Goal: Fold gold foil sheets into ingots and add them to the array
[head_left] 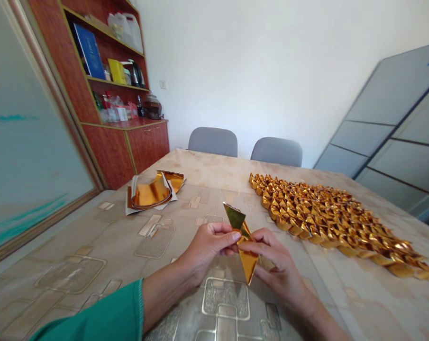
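Between my two hands, above the table, is a folded piece of gold foil paper with pointed ends at top and bottom. My left hand pinches its left side near the middle, thumb on top. From the right, my right hand grips the same paper, its fingers across the front edge and the thumb low behind. A stack of gold foil sheets with pale backs lies curled at the left. Many folded gold foil pieces stand in packed rows on the right.
The table has a patterned, shiny cover. Two grey chairs stand at its far side against the white wall. A red-brown shelf cabinet is at the back left, grey cabinet panels at the right.
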`<state>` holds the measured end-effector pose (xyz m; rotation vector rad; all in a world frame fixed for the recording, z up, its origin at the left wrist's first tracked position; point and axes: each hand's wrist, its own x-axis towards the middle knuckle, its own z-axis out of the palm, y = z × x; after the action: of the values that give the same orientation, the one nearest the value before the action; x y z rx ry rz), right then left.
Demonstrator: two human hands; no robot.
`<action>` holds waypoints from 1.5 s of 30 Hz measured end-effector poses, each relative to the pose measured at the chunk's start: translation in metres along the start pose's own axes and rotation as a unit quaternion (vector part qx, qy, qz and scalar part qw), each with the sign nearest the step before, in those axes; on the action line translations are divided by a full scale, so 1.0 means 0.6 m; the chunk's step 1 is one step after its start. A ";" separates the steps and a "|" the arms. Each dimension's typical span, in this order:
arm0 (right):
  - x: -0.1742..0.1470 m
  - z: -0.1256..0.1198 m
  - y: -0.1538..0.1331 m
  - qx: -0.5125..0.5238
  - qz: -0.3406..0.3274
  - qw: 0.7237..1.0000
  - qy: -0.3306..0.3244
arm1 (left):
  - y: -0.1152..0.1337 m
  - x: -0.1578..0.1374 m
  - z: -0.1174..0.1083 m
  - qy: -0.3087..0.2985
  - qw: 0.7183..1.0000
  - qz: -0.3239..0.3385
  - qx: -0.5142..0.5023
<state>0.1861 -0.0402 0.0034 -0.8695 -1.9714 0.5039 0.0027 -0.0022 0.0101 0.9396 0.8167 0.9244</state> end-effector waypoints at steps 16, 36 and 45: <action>0.000 -0.012 -0.005 0.026 -0.011 1.000 0.004 | -0.003 -0.005 0.005 -0.026 0.999 -0.042 0.016; 0.004 0.019 0.001 0.219 0.174 0.951 0.132 | -0.008 -0.019 0.019 -0.018 0.998 0.049 0.030; 0.002 0.020 0.006 0.102 0.166 0.976 0.102 | -0.016 -0.013 0.013 -0.021 0.998 0.041 0.052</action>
<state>0.1767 -0.0367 -0.0046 -1.0791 -1.5643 0.7639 0.0092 -0.0142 0.0055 1.0851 0.8017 0.9367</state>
